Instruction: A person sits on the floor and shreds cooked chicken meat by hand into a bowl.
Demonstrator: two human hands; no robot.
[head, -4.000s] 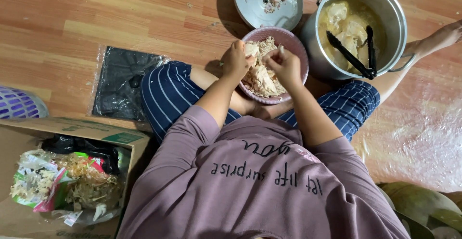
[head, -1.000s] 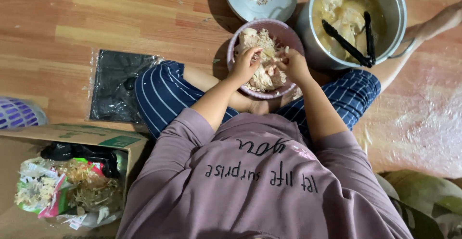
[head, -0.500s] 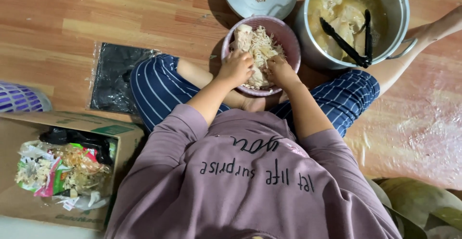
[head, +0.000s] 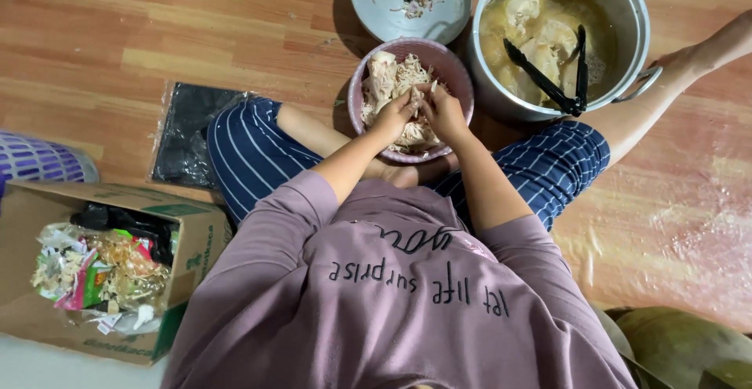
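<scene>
Both hands (head: 421, 111) on shredded chicken (head: 395, 83)

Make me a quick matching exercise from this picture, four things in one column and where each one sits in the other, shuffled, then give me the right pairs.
Things:
1. black tongs
2. pink bowl
3. cardboard box
4. metal plate

Places:
A. on the floor by the person's left side, full of wrappers and scraps
B. resting in the big steel pot of broth
C. at the top, holding a few meat scraps
D. under both hands, left hand and right hand, holding shredded meat

Pairs: 1-B, 2-D, 3-A, 4-C
</scene>
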